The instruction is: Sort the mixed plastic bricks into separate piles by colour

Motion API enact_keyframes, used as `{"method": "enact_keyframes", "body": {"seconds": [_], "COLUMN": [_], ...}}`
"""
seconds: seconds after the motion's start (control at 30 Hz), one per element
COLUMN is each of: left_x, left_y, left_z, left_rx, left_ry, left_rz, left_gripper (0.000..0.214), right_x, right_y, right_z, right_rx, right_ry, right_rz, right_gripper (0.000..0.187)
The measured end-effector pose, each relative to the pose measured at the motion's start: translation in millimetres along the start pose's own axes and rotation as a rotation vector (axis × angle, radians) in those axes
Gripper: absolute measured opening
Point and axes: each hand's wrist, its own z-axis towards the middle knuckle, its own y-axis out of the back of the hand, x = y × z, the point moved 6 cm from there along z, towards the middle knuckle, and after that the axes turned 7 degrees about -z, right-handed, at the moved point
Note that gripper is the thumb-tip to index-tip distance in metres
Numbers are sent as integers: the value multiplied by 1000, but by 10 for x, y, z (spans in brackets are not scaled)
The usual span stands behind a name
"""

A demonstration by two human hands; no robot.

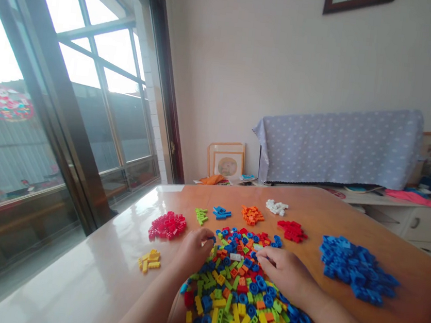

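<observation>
Mixed heap of small plastic building bricks (238, 299) in blue, green, yellow, orange and red lies on the glossy brown desk (349, 218), under both hands. Picking pieces out by colour looks to be the step in hand; a lift calls for a clean pinch on one brick. The left hand (193, 250) curls palm-down at the heap's far-left edge and the right hand (284, 273) reaches across its top. Whether either hand's fingers grip a piece cannot be told. Beyond lie a pile of blue bricks (355, 268) and a pile of red bricks (292, 231).
</observation>
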Motion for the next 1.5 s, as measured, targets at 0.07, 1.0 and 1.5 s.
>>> {"method": "enact_keyframes", "body": {"seconds": [0.07, 1.0, 1.5], "left_x": [-123, -408, -282], "left_y": [-36, -242, -17], "left_z": [-49, -167, -74], "left_rx": [44, 312, 174], "left_ry": [83, 37, 45], "left_rz": [-198, -274, -165], "left_gripper": [24, 48, 49], "right_x": [69, -1112, -1894], "right_y": [21, 1078, 1242], "right_z": [-8, -214, -475], "right_rx": [-42, -557, -632], "right_ry": [15, -532, -774], "right_rz": [33, -18, -40], "right_gripper": [26, 26, 45]}}
